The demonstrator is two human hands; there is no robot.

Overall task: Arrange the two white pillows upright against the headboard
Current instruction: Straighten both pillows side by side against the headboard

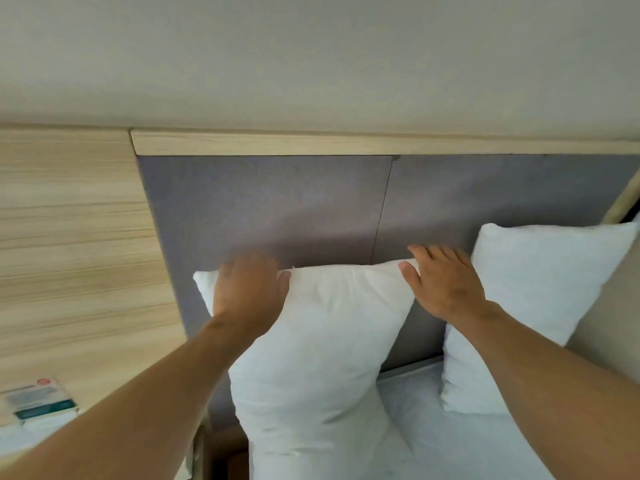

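The left white pillow [322,358] stands upright against the grey padded headboard [277,209]. My left hand [249,289] grips its top left corner, fingers curled over the top edge and thumb on the front. My right hand [443,282] holds the top right corner, thumb in front and spread fingers behind, against the headboard. The right white pillow [540,292] also stands upright against the headboard, leaning slightly right. My right forearm crosses its lower left part. A gap of bare headboard separates the two pillows.
A white sheet [433,427] covers the mattress below the pillows. Light wood panelling [69,237] runs left of the headboard, and a wooden ledge [311,143] caps it. Small boxes and papers [38,403] lie on a surface at the lower left.
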